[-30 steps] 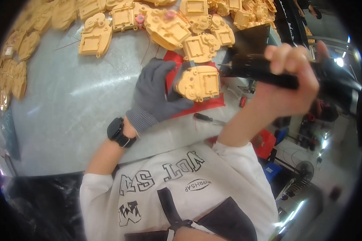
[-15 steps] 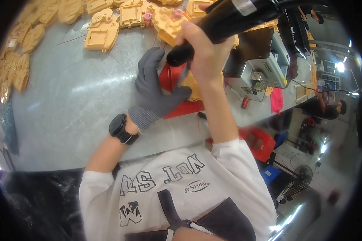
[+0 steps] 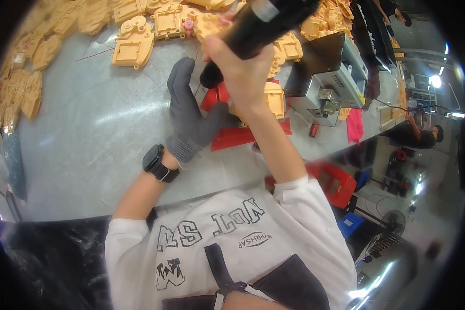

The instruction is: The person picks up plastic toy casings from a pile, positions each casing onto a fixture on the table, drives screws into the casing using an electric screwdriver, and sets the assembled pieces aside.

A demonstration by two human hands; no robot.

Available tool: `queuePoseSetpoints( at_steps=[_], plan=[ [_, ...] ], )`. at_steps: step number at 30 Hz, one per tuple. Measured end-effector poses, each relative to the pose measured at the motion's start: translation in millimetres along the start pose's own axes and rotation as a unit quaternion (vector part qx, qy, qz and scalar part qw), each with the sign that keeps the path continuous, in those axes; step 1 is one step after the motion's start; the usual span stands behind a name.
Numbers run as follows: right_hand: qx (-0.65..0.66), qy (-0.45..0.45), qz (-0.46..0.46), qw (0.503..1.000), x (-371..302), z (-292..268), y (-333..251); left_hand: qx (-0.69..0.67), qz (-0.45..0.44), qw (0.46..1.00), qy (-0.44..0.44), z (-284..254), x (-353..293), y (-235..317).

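Observation:
My right hand (image 3: pixel 247 77), bare, is wrapped round a thick black electric screwdriver (image 3: pixel 261 31). The tool slants from upper right down to its dark rounded end, above a red fixture (image 3: pixel 235 139). A yellow plastic housing (image 3: pixel 275 101) sits in that fixture, partly covered by my right hand and wrist. My left hand (image 3: pixel 187 113), in a grey glove, lies at the fixture's left side. Its fingers stretch away from me and the thumb spreads toward the housing; whether the thumb touches it I cannot tell. The tool's working tip is hidden.
Several yellow housings (image 3: pixel 133 44) line the table's far and left sides, some with red wires. Right of the fixture stands a grey-and-black benchtop machine (image 3: pixel 328 80), with a pink cloth (image 3: pixel 354 125) beside it. A red stool (image 3: pixel 333 183) is beyond the table's near right edge.
My right hand and the screwdriver have moved left, uncovering more of the yellow housing and red fixture. My left hand has shifted slightly left, its fingers still stretched out.

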State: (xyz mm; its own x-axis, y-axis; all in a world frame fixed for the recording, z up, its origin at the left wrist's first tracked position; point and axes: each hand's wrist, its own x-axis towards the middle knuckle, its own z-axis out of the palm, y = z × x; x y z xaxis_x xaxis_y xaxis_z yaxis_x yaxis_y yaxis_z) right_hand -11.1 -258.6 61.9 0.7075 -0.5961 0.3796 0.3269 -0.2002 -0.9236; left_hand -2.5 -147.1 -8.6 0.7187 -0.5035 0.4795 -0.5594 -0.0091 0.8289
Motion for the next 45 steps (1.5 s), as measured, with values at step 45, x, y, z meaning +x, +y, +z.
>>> queuePoseSetpoints(
  at_steps=[45],
  plan=[
    [0.18, 0.062, -0.037, 0.981, -16.3, -35.3, -75.7, -0.014, 0.074, 0.993, -0.091, -3.9, 3.2, 4.9]
  ],
)
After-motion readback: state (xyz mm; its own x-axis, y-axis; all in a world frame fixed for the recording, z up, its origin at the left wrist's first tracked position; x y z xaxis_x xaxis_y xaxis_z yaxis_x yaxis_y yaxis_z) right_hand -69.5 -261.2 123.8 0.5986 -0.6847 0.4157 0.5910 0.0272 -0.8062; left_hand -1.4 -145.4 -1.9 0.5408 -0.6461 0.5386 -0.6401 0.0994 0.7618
